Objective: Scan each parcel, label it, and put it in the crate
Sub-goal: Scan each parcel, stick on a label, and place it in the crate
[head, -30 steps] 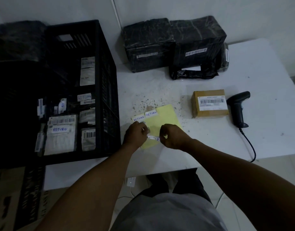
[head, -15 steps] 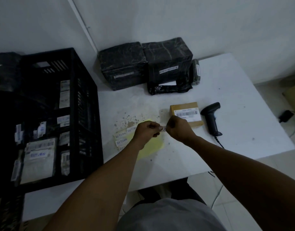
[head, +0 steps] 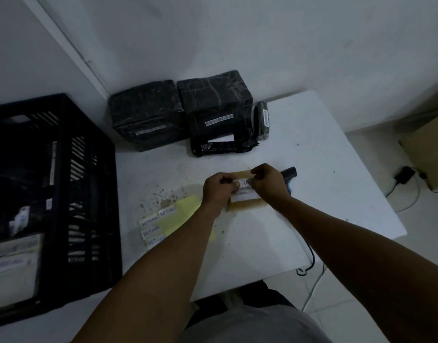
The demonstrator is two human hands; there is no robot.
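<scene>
Both hands pinch one white sticker (head: 243,182) by its ends: left hand (head: 219,188) on the left end, right hand (head: 268,180) on the right end, fingers curled, thumbs against fingertips. Handwritten letters "TU" show on the strip between them. Sticker is held at centre frame, directly over the small brown parcel (head: 247,203); contact with the parcel top cannot be told from this view.

Parcel lies flat on the white table (head: 336,194), its printed white label partly visible under the hands. Scanner (head: 289,173), black, sits just right of the parcel, mostly hidden behind the right hand; its cable (head: 311,253) runs down off the near table edge.

Yellow backing sheet (head: 183,215) lies lower left of the parcel, under the left forearm, with four "RETURN" stickers (head: 152,230) along its left edge.

Three black-wrapped parcels (head: 178,115) stand against the wall at upper centre; a flat black pouch (head: 223,147) lies in front of them.

Black crate (head: 89,194) fills the left of the frame, labelled packets (head: 15,258) blurred inside.

Brown carton (head: 428,149) on the floor, right edge.
</scene>
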